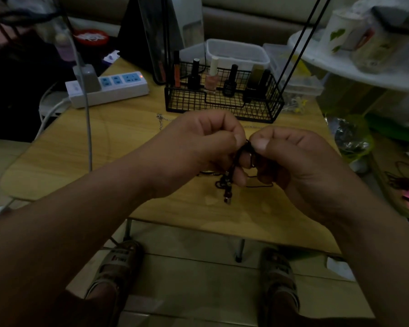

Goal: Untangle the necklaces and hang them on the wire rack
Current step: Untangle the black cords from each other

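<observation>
Left hand (198,142) and right hand (291,156) fingers pinched closed on dark corded necklace (229,182). Cord hangs above wooden surface (104,142). Silver chain (162,120) lies near wire basket (222,100).

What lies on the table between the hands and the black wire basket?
Head view: a thin silver chain on the wooden table, between left hand and wire basket.

You had a single wide-angle view from your head, which looked forward and steeply down. Your left hand (198,147) and right hand (291,156) sat close beneath the lens, above a small wooden table (104,147), with your sandalled feet (118,267) below.
</observation>
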The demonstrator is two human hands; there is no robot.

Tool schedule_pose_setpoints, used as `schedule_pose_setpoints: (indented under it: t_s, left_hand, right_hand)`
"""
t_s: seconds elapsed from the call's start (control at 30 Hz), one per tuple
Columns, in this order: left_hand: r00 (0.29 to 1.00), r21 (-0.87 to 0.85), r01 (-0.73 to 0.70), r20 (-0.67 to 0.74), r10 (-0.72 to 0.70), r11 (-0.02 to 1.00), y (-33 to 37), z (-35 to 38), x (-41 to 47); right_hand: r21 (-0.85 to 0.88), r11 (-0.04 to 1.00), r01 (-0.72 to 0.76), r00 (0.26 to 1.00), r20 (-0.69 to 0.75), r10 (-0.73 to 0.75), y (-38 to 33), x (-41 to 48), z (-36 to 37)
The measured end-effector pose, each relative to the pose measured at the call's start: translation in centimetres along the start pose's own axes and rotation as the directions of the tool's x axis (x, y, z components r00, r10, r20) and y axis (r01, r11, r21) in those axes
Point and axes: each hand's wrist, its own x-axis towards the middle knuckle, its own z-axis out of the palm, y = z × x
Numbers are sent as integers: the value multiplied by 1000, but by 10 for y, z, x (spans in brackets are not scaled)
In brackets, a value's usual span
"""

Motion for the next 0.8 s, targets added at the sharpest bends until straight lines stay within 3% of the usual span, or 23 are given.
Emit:
schedule_pose_setpoints:
  t_s: [0.23,0.43,0.67,0.8]
  left_hand:
    - [999,16,33,28,-33,999,2,-1,0]
    - [1000,135,16,-3,-15,991,2,0,1]
    - [1000,181,22,-11,-20,983,2,0,2]
    - [1000,203,-18,0,18,979,1,0,2]
  right_hand:
    - [-44,998,43,998,-48,-46,2,1,-4]
    - [-325,934,147,973,-121,-195,0,-3,-4]
    - [-528,823,210,945,-105,-308,1,-7,0]
    - [-557,804,208,949,-86,-304,0,-6,2]
